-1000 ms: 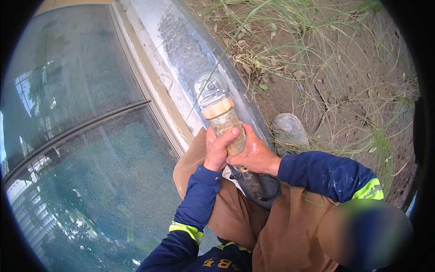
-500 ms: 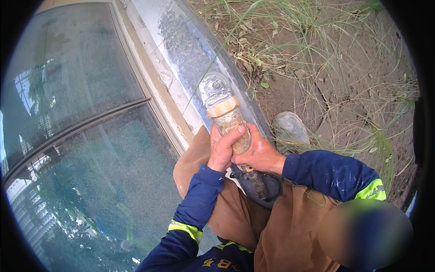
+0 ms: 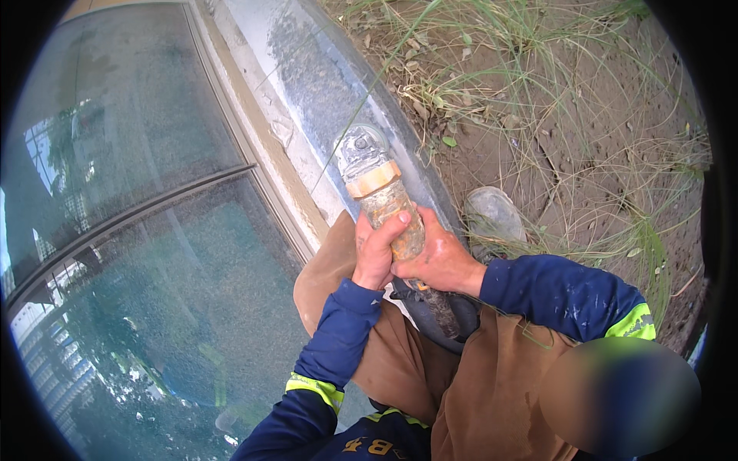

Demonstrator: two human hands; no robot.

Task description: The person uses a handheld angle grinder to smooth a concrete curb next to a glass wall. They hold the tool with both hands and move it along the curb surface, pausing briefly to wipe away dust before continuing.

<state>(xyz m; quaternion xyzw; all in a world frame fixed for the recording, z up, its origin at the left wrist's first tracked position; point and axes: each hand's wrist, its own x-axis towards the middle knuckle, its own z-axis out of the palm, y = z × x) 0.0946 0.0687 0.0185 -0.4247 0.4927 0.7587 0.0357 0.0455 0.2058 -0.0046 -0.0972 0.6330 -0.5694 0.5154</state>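
Both of my hands are wrapped round the body of a dusty angle grinder (image 3: 384,198) with an orange collar. My left hand (image 3: 377,250) grips it from the left, thumb along the top. From the right, my right hand (image 3: 444,257) closes round it, partly under the left. The grinder's head points away from me, and its disc lies against or just over the grey stone ledge (image 3: 311,65); I cannot tell exact contact. Its rear end and cord run back between my knees, over a dark shoe (image 3: 419,315).
A dusty glass pane (image 3: 177,284) in a tan frame (image 3: 288,203) runs along the left of the ledge. On the right is bare soil (image 3: 530,161) with long grass (image 3: 538,46) and dry leaves. A flat pale stone (image 3: 494,215) lies beside the ledge.
The grinder's head has shifted very slightly left on the ledge. Both hands keep the same hold.
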